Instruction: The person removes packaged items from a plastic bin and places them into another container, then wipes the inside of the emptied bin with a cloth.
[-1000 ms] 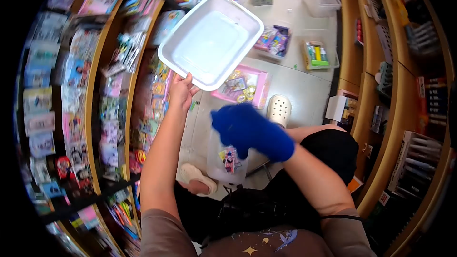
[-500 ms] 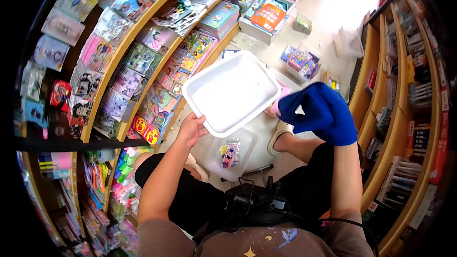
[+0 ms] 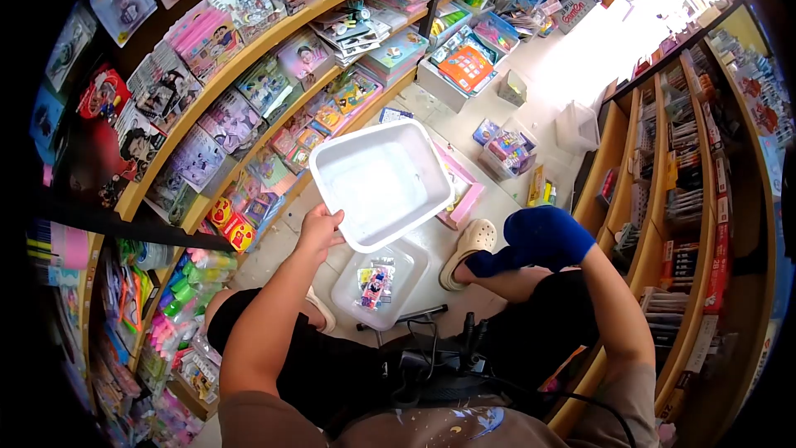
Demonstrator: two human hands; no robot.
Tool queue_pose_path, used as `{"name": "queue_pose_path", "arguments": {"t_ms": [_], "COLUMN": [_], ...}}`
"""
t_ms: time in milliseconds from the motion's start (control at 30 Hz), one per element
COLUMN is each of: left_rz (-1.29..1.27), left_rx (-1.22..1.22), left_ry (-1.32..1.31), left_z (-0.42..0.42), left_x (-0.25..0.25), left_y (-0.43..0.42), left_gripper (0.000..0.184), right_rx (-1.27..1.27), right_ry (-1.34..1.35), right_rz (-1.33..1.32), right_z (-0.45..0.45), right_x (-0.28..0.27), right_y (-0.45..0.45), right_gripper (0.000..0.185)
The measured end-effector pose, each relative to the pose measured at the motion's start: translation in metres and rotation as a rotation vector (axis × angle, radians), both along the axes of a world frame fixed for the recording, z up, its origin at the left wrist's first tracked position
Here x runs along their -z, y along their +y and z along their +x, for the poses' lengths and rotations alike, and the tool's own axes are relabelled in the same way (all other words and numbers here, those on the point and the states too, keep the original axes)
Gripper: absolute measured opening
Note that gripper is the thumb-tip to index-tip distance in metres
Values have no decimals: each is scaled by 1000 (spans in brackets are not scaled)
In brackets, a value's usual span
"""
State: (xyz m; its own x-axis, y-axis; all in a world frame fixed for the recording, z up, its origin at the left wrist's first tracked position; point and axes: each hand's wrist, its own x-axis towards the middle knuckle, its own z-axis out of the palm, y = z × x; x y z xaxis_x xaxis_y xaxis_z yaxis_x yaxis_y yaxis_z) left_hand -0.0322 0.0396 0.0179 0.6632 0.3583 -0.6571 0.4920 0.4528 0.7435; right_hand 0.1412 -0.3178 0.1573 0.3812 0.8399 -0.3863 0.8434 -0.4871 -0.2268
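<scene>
My left hand grips the near left rim of an empty white plastic tray, thumb over the edge, tilted up in front of me. A blue cloth is bunched over my right hand, hiding its fingers; one end hangs near my right shin. The cloth is apart from the tray. Below the tray, a translucent plastic bin holds a few small colourful packets.
Shelves of booklets rise on my left, and a wooden shelf unit stands on my right. On the floor ahead are a pink frame-like box, a tub of packets, a clear bin and a white box.
My right hand and the blue cloth have moved down and left, and the cloth is more bunched. The tray has shifted slightly left and down. The camera view has also shifted.
</scene>
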Motion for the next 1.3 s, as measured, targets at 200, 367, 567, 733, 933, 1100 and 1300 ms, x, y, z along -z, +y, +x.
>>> {"name": "queue_pose_path", "arguments": {"t_ms": [200, 367, 567, 733, 933, 1100, 1300], "left_rz": [-35, -19, 13, 15, 22, 25, 29], "left_rx": [-27, -25, -8, 35, 26, 38, 23], "left_ry": [-23, -28, 0, 39, 33, 36, 37], "left_z": [-6, -8, -8, -5, 0, 0, -1], "left_x": [-5, -11, -8, 1, -1, 10, 2], "left_y": [9, 10, 2, -5, -7, -5, -6], "left_gripper": [19, 18, 20, 19, 20, 20, 20], "right_rx": [329, 345, 617, 468, 25, 25, 165], "right_ry": [-97, -289, -44, -120, 614, 837, 752], "right_rz": [-788, -1056, -870, -880, 314, 257, -87], "right_z": [11, 17, -15, 11, 30, -8, -19], "right_x": [69, 79, -47, -12, 54, 39, 43], "right_y": [-22, -38, 43, 9, -37, 5, -3], "right_gripper": [26, 28, 26, 23, 47, 44, 41]}}
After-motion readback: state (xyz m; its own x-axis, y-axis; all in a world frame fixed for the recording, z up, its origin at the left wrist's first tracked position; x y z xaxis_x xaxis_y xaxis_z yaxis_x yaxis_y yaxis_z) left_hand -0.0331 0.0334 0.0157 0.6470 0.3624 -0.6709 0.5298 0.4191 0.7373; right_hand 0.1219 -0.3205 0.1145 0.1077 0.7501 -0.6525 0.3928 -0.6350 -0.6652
